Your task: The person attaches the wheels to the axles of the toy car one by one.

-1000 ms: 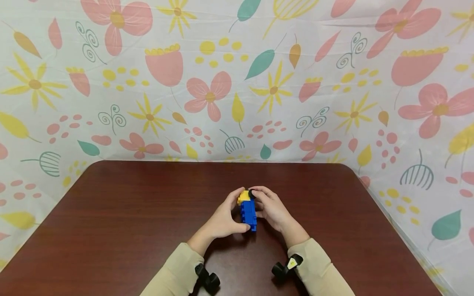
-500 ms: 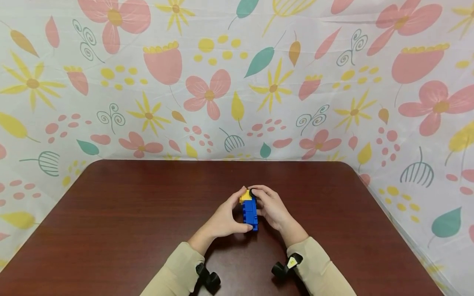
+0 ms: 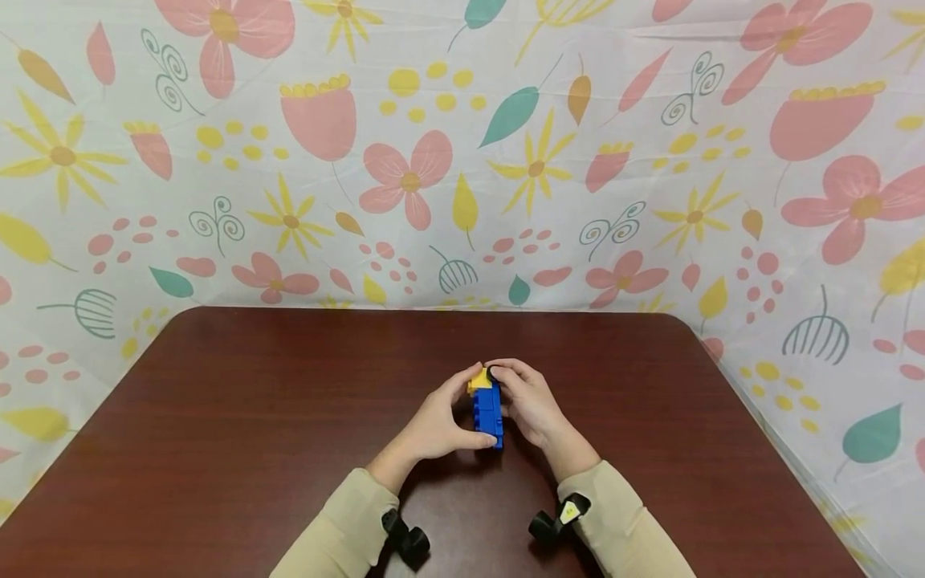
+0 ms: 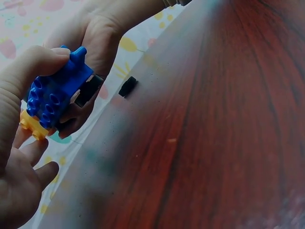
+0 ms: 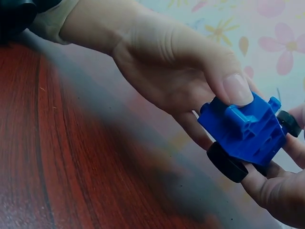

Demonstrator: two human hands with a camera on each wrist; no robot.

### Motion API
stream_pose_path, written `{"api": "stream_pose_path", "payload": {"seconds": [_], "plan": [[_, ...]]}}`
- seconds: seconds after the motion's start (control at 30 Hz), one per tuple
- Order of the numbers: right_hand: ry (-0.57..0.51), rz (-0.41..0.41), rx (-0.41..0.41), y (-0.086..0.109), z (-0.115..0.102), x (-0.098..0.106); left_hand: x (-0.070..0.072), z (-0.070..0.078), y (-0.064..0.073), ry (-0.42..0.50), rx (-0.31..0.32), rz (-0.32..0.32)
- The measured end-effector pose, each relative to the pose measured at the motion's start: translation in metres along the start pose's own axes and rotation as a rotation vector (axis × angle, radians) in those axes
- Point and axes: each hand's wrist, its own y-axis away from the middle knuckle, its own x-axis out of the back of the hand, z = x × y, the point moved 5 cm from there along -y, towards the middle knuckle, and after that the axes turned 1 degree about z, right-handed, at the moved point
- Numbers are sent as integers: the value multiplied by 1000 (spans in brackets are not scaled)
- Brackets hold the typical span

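A small toy car built from blue bricks, with a yellow brick at its far end, is held between both hands above the table. My left hand spans its length, thumb at the near end and fingertips by the yellow brick. From the other side my right hand grips it, fingers around a black wheel. The left wrist view shows the studs on the blue body. In the right wrist view my right thumb presses the blue underside, with another black wheel below.
The brown wooden table extends around the hands. Behind it hangs a white cloth printed with flowers and leaves. Black wrist-camera mounts sit at both sleeves, low over the tabletop.
Both hands keep their hold on the toy car with barely any motion. The head view has tilted slightly, so the table edge sits a little higher.
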Motion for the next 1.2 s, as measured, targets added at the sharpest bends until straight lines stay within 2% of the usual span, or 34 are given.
{"api": "stream_pose_path", "payload": {"seconds": [0.07,0.17,0.5,0.83,1.07,1.2], "plan": [[2,6,7,0,-1,-1,0,0,0,4,-2,2],[4,13,21,0,-2,-1,-2,-14,-4,7,-24,24],[-32,41,40,-1,-5,-2,0,-15,-6,-7,-71,48],[-3,99,69,-1,-7,-3,2,-11,-7,41,-50,54],[53,98,22,-3,-1,-2,3,-13,-6,60,-18,42],[120,95,15,-4,4,2,4,-19,-5,86,7,39]]}}
